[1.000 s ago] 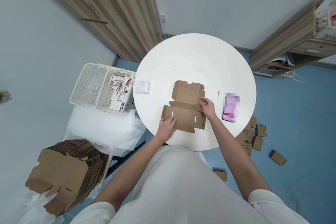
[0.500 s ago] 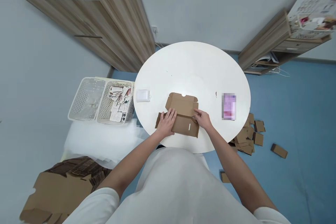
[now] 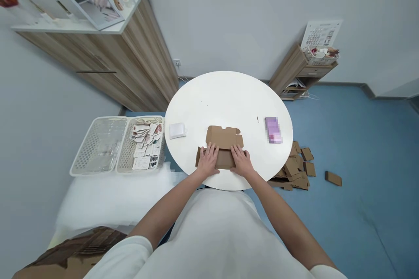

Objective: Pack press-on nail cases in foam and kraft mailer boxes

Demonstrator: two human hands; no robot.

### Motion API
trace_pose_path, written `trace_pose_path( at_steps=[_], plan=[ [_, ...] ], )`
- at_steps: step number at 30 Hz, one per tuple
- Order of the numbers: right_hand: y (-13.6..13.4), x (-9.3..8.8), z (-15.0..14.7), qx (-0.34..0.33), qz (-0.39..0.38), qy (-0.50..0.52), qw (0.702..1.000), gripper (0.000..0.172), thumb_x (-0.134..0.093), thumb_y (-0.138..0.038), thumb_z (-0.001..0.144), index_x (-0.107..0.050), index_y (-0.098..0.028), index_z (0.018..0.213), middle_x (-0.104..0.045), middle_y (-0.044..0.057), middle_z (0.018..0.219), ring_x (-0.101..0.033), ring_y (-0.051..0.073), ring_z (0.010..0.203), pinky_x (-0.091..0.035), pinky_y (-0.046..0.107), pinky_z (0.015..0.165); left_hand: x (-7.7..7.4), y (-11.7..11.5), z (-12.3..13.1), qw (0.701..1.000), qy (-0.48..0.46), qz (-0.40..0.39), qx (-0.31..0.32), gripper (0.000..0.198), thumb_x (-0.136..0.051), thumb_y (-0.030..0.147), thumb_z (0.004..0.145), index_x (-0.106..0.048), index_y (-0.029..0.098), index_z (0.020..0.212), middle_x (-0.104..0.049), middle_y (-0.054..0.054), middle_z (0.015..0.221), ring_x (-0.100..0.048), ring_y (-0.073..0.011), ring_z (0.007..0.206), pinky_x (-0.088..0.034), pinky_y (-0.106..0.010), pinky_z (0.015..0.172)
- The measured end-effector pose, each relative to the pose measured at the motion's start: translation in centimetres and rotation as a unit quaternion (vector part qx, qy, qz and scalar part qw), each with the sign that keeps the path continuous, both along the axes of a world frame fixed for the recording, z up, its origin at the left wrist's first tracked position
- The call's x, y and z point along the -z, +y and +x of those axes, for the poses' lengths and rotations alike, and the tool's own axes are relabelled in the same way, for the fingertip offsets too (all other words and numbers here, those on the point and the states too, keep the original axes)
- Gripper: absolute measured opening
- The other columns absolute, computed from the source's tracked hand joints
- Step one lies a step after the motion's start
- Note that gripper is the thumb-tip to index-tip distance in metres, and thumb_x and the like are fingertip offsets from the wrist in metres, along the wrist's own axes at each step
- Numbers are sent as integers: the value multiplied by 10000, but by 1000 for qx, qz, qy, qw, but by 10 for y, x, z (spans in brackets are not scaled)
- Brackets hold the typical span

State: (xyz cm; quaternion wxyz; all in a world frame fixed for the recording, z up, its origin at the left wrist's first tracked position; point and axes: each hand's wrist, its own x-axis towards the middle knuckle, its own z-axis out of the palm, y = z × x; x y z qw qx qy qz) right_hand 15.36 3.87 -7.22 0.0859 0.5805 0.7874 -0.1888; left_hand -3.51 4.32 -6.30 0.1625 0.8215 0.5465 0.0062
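Note:
A brown cardboard mailer box (image 3: 224, 137), partly folded, lies on the white oval table (image 3: 225, 96) near its front edge. Its lid panel with a small notch points away from me, side flaps spread. My left hand (image 3: 208, 160) rests on the left side of the box's base, fingers stretched and apart. On the right side, my right hand (image 3: 241, 161) presses with extended fingers near the fold between lid and base. Both thumbs point inward along the base's near edge. The palms hide the base's side walls.
A white packet (image 3: 177, 130) lies at the table's left, a blurred purple item (image 3: 273, 130) at its right. White baskets (image 3: 98, 146), one with cards, stand left. Folded cardboard boxes (image 3: 294, 168) lie on the blue floor at right. A wooden cabinet (image 3: 144, 52) stands behind left.
My right hand has left the pinched right corner flap and now lies on the box's right side with fingers extended. My left hand stays on the left side. The camera view has shifted.

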Motion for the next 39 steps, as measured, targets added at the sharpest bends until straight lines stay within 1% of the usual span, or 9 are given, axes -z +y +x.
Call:
trace_pose_path(
  at_steps=[3,6,10,15,20,24,28,33,39],
  plan=[
    [-2,6,-2,16,10,-6,1000,955,-615,-336,632,-20,-201,1367,-103,95,1447,-14,233,1324,-59,457,1010,8,-15,-24,991,-12,-13,-130,1076,-699,476,509,-124,142,1355,-115,-201,1420,-4,-361,1305,-110,-550,999],
    [-2,8,-3,27,8,-6,1000,956,-612,-338,633,-8,-218,1365,-92,90,1448,-1,230,1324,-60,453,1008,21,-30,-54,958,-72,-86,-265,1018,-643,469,590,-72,103,1349,-184,-243,1387,-186,-360,1277,-261,-521,947],
    [-4,9,-4,43,4,-2,999,955,-600,-330,636,9,-222,1364,-88,77,1449,13,225,1325,-53,460,1012,36,-35,-75,942,-202,-115,-243,807,-588,314,680,-155,113,1330,-387,-179,1294,-375,-266,1197,-332,-397,949],
    [-6,11,-7,55,2,5,998,937,-586,-317,640,3,-225,1362,-103,71,1446,18,225,1325,-43,473,1016,44,-23,-67,900,-281,-149,-300,658,-562,226,709,-256,107,1280,-518,-136,1144,-567,-172,949,-431,-295,832],
    [-5,9,-12,42,-7,5,999,939,-594,-311,625,-20,-214,1362,-111,79,1444,12,230,1325,-45,467,1018,47,-14,-62,902,-246,-132,-329,500,-519,146,715,-383,116,1195,-601,-80,959,-587,-145,841,-440,-265,760],
    [-5,9,-18,26,-12,1,1000,944,-606,-316,612,-40,-215,1361,-105,79,1446,3,238,1325,-45,464,1017,44,-13,-63,914,-204,-114,-330,401,-533,243,717,-479,119,1094,-607,-77,906,-576,-181,857,-426,-285,733],
    [-7,10,-24,27,-7,-2,1000,936,-607,-299,619,-42,-221,1361,-93,77,1448,9,245,1325,-59,462,1016,38,-17,-64,915,-207,-104,-330,350,-516,296,721,-524,130,1029,-593,-91,958,-561,-182,897,-412,-268,744],
    [-7,10,-30,29,1,-4,1000,948,-628,-293,615,-48,-231,1361,-119,87,1442,-17,250,1322,-76,469,1011,28,-30,-58,905,-261,-111,-316,478,-559,362,686,-495,132,1101,-542,-107,1078,-539,-180,940,-416,-262,765],
    [-7,10,-41,12,12,-10,1000,1000,-661,-323,593,-33,-222,1366,-91,105,1445,-22,267,1321,-93,467,1004,24,-26,-54,909,-267,-118,-299,341,-426,340,790,-519,117,1031,-581,-111,1035,-553,-171,934,-415,-263,768]
  ],
)
